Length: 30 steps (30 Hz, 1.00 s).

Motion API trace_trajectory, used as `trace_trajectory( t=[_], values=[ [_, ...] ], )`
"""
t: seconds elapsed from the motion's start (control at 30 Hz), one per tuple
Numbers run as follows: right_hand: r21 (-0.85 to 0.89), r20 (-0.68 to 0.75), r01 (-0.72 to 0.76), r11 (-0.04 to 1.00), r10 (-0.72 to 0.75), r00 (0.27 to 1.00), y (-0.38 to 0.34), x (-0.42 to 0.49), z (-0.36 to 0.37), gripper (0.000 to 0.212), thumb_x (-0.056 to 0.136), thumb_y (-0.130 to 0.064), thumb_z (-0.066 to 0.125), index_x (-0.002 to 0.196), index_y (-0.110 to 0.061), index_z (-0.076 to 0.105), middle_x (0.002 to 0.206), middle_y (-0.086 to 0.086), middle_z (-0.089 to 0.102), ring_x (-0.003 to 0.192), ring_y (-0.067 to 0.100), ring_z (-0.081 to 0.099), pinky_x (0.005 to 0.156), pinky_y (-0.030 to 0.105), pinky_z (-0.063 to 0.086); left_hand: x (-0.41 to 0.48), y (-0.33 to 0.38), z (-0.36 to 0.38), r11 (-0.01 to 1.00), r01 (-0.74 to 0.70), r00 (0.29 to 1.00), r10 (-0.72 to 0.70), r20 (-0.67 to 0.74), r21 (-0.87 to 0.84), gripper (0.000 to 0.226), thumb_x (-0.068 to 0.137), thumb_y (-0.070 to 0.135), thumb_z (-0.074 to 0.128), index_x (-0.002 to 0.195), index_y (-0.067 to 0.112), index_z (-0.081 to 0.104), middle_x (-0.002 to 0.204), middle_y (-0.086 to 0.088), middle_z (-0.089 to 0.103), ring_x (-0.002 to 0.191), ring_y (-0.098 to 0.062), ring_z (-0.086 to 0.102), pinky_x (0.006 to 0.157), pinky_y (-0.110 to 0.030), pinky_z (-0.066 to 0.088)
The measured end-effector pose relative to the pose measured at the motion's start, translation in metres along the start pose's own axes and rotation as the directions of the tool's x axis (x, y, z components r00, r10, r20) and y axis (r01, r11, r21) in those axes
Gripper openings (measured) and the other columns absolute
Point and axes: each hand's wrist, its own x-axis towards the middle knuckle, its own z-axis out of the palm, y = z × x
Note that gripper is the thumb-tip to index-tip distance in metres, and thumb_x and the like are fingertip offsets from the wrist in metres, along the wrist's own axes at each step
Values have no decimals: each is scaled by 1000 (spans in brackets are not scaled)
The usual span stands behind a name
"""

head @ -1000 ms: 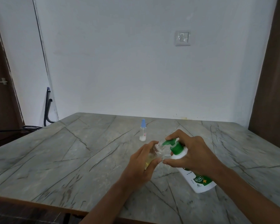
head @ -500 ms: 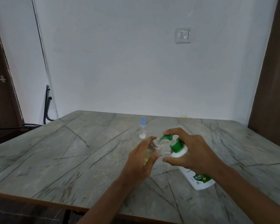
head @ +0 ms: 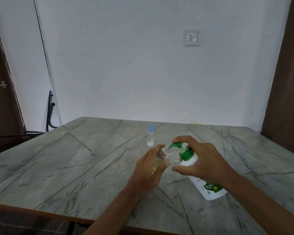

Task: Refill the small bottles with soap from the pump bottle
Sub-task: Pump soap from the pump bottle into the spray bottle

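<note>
**Soap refill, one small bottle at the nozzle: items by size**

1. Grey veined stone-look table (head: 75, 167): bears all the items.
2. White plastic pump bottle (head: 208, 188) with a green pump head: base on the table, leaning towards the left so its nozzle meets the small bottle's mouth.
3. Right hand (head: 204, 160): wrapped round the pump bottle's shoulder, forefinger over the pump head, placed, I judge, to press.
4. Left hand (head: 148, 173): grips item 5 and tilts it up to the nozzle.
5. Small clear plastic bottle with a bare threaded neck (head: 165, 153): yellowish liquid low inside; I judge it partly filled.
6. Small clear bottle with a blue cap (head: 150, 138): upright beyond the hands, apart from them, capped, I judge awaiting its turn.
</note>
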Motion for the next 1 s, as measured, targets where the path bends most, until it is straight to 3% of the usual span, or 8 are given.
trace_trajectory(
  t=[0.17, 0.47, 0.57, 0.77, 0.93, 1.0],
  values=[
    [-28, -4, 18, 999, -18, 1000, -3, -1, -1, 77, 66, -59, 81, 129, -57, 37, 101, -21, 69, 81, 0, 66, 71, 16, 54, 0, 2, 0, 1000, 7, 1000, -7, -9, -17, 43, 93, 41, 51, 131, 24, 40, 118, 15, 52, 107, 18, 49, 86, -4, 42],
    [13, -5, -7, 1000, 7, 1000, -2, 1, -2, 69, 62, -53, 86, 116, -57, 45, 84, -13, 71, 73, 3, 67, 61, 14, 53, 0, 3, -1, 1000, 4, 1000, -4, -14, -24, 43, 93, 39, 53, 131, 23, 41, 118, 14, 53, 107, 18, 49, 86, -2, 40],
    [36, -2, -3, 999, 4, 1000, -2, 3, -2, 64, 61, -48, 89, 111, -53, 48, 83, -17, 70, 72, 0, 67, 57, 10, 51, -1, 2, -1, 1000, -7, 1000, 7, 7, -23, 43, 94, 42, 51, 131, 24, 40, 119, 11, 53, 107, 18, 49, 86, -3, 41],
    [53, -14, -24, 998, 25, 1000, -2, 3, -2, 57, 59, -57, 84, 105, -49, 51, 87, -20, 70, 76, -3, 68, 60, 11, 53, -1, 3, 0, 998, -26, 999, 27, 28, -57, 41, 96, 43, 49, 131, 24, 42, 117, 9, 56, 105, 2, 56, 86, -7, 44],
    [20, 9, -14, 1000, 14, 1000, -2, 1, -2, 69, 64, -58, 83, 120, -56, 43, 92, -15, 72, 78, 3, 68, 68, 20, 55, 1, 6, -3, 998, -29, 1000, 28, -12, -62, 39, 95, 37, 52, 130, 22, 42, 117, 21, 50, 107, 16, 50, 86, -3, 40],
    [-3, 13, -9, 1000, 9, 1000, -4, 0, -3, 75, 64, -60, 81, 126, -58, 39, 96, -18, 71, 79, 3, 68, 70, 20, 55, 1, 6, -3, 998, -24, 1000, 24, -15, -62, 40, 95, 37, 52, 130, 22, 42, 117, 18, 51, 108, 16, 50, 87, -3, 40]
  ],
)
